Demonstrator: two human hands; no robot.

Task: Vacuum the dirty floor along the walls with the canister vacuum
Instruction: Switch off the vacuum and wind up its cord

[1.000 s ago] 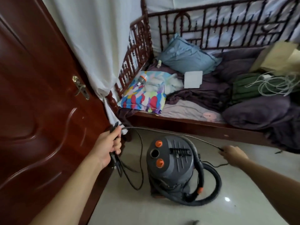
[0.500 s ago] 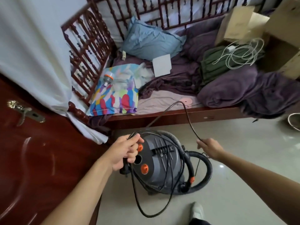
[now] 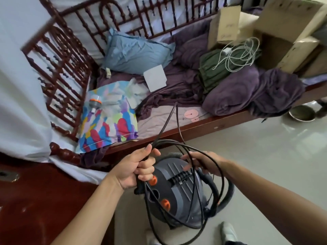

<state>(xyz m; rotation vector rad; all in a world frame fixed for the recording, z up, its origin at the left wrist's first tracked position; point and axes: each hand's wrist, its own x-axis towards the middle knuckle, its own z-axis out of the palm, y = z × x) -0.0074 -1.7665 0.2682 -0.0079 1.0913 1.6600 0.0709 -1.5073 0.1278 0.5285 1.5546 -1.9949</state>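
Note:
The grey canister vacuum (image 3: 178, 197) with orange knobs stands on the pale tiled floor (image 3: 256, 156) just below my hands. Its dark hose (image 3: 228, 195) curls round its right side. My left hand (image 3: 136, 168) grips the black plug end and several gathered loops of the black power cord (image 3: 177, 234) above the vacuum's top. One loop rises toward the bed. My right hand (image 3: 203, 160) holds a strand of the cord to the right of my left hand, fingers curled round it.
A dark wooden daybed (image 3: 194, 129) with spindled rails runs along the far side, piled with pillows, blankets, a white cable and cardboard boxes. A red-brown door (image 3: 35, 200) stands at left beside a white curtain. A metal bowl (image 3: 301, 113) sits on the floor at right.
My right hand has come in toward my left, bringing another loop of cord. The coil in my left hand has grown. The view has tilted further down and right.

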